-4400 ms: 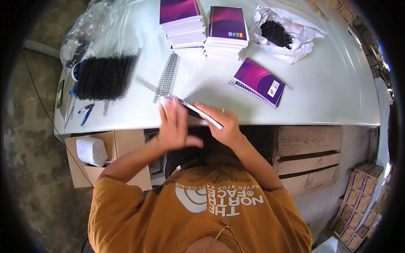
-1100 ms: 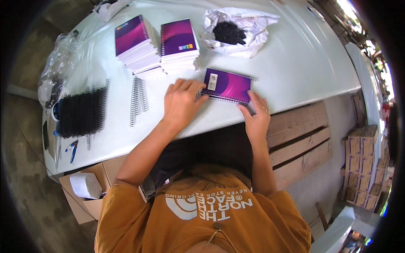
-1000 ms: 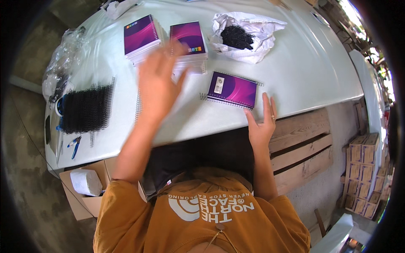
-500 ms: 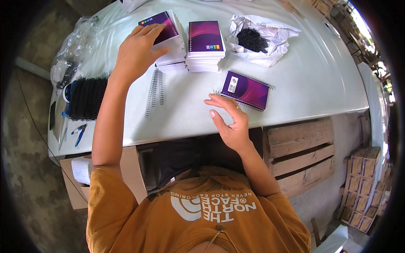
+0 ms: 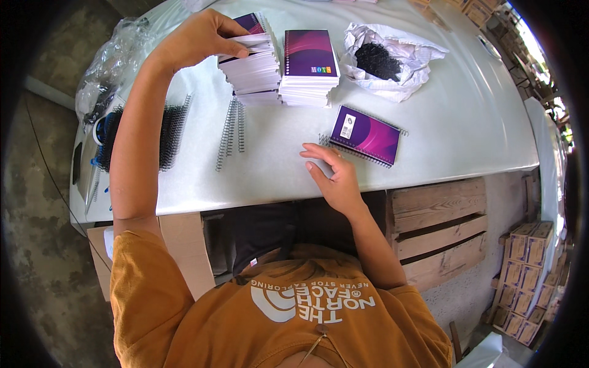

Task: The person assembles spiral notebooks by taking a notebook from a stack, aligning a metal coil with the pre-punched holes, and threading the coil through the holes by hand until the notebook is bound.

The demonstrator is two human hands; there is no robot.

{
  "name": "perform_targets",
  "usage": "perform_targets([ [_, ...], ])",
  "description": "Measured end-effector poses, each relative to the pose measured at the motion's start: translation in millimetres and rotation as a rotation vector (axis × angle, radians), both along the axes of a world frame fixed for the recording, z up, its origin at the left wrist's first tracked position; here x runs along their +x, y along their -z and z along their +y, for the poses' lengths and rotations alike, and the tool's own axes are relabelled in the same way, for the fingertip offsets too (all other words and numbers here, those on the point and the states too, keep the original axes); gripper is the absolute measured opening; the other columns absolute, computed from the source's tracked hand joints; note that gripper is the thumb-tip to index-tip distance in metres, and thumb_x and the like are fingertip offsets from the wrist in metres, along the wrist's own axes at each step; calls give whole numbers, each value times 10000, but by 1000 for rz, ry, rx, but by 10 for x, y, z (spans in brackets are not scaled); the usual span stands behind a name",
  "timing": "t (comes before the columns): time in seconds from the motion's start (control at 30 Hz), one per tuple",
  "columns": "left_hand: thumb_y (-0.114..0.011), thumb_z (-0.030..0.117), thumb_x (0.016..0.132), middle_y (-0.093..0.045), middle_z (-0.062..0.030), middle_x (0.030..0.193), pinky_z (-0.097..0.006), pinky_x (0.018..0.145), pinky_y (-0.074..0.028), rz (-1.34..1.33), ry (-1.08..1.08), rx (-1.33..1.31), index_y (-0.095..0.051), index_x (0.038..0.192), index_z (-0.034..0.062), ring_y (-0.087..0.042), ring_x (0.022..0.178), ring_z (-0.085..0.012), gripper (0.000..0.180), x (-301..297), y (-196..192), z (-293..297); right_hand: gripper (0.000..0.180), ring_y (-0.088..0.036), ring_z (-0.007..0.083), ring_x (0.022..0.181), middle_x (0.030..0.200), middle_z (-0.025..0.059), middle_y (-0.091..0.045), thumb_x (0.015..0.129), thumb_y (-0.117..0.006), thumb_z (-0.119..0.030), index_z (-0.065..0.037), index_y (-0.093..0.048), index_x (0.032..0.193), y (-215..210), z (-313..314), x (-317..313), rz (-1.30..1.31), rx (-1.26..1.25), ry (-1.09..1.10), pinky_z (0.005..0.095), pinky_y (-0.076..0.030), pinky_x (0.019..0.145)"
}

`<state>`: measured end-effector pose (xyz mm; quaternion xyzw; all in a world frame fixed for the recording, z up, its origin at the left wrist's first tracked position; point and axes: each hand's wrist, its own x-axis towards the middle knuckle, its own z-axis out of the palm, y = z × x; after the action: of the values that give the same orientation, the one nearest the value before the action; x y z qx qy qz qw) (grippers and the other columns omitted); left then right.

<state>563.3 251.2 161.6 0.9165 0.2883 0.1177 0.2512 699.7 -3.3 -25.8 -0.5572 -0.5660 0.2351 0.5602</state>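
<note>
My left hand point(image 5: 199, 42) is at the far left stack of purple-covered notebooks point(image 5: 250, 73), its thumb and fingers closed round the edge of the top notebook point(image 5: 250, 24). The hand hides part of that cover. Beside it stands a second notebook stack point(image 5: 308, 64). Near the table's front edge my right hand point(image 5: 336, 178) is empty, with thumb and fingers apart. Just beyond its fingertips lies a single purple notebook point(image 5: 367, 136) with wire coil along its near edge. Several loose wire coils point(image 5: 230, 135) lie in front of the left stack.
A white bag point(image 5: 408, 76) of small black pieces point(image 5: 377, 61) sits right of the stacks. At left, under my forearm, are a bundle of black coils point(image 5: 175, 132) and clear plastic point(image 5: 110, 64). A wooden crate point(image 5: 438, 199) and a cardboard box point(image 5: 187, 245) stand below the table edge.
My left hand has shifted away and left on the stack, from resting over the cover to gripping the top notebook's edge. My right hand has barely moved.
</note>
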Motion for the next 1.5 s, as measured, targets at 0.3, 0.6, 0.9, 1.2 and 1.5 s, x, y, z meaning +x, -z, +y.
perform_targets([
  [0.3,-668,114,796,-679,-91,867,-291,694,-496,-148,-9,675,-659,1058,39,-628,725,-187,272,-38,27,-75,324,-584,210,1029,1014,92,-677,847,-601,-58,-42,-570,1169,1,-12,30,116,-32,3,331,-409,929],
  [0.6,-738,117,605,-518,-34,646,-335,510,-359,-325,210,781,-612,768,89,-473,548,-197,209,2,872,-1771,497,-547,142,970,1111,82,-567,889,-592,-182,-25,-421,1329,-190,-123,-190,1275,211,-310,293,-405,905],
  [0.9,-554,-27,767,-506,-144,1152,-347,970,-343,-542,-210,-202,-395,1285,1,-483,1083,-246,542,-236,1405,-1652,253,-584,141,910,1004,91,-642,882,-574,-74,21,-579,1116,-332,-147,214,213,-99,-182,256,-443,829],
  [1.2,-589,146,804,-584,-143,1066,-429,803,-464,-20,-541,252,-463,1141,36,-594,944,-316,376,-452,1484,-999,290,-593,120,950,1079,91,-652,861,-586,1,-9,-608,1150,-140,-23,68,236,-47,-180,242,-454,839],
  [1.5,-613,302,779,-648,-120,958,-404,756,-483,302,-771,405,-642,930,79,-629,875,-310,272,-1037,1304,-550,300,-598,107,917,1064,83,-663,870,-589,-37,-36,-607,1169,-85,2,143,179,8,-172,241,-460,813],
])
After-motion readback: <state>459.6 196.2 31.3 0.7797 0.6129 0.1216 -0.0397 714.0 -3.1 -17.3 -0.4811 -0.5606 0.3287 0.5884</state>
